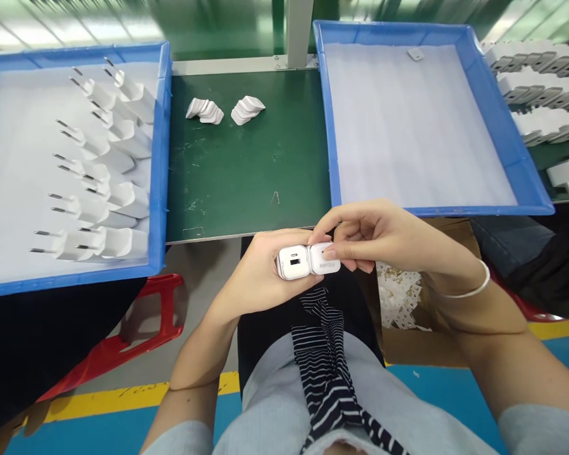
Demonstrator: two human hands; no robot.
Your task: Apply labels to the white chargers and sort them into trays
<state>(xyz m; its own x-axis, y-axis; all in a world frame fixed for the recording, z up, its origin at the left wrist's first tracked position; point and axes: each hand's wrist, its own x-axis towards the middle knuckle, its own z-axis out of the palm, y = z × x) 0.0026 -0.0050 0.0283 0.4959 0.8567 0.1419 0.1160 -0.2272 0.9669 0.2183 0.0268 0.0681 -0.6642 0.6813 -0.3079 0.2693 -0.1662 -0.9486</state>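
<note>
Two white plug chargers sit side by side in my left hand, whose fingers are wrapped round them. The left charger has its end face up, with a wide port and a narrow slot. Faint grey print shows on the face of the right charger. My right hand is closed on that right one, thumb against the face and index finger at its far edge. The thumb covers part of the face, so I cannot tell whether a separate cover lies on it. Both prong ends are hidden.
A blue tray at left holds several white chargers, prongs pointing left. Two small stacks of white pieces lie on the green table. Another blue tray holds one small white piece. Rows of chargers stand far right.
</note>
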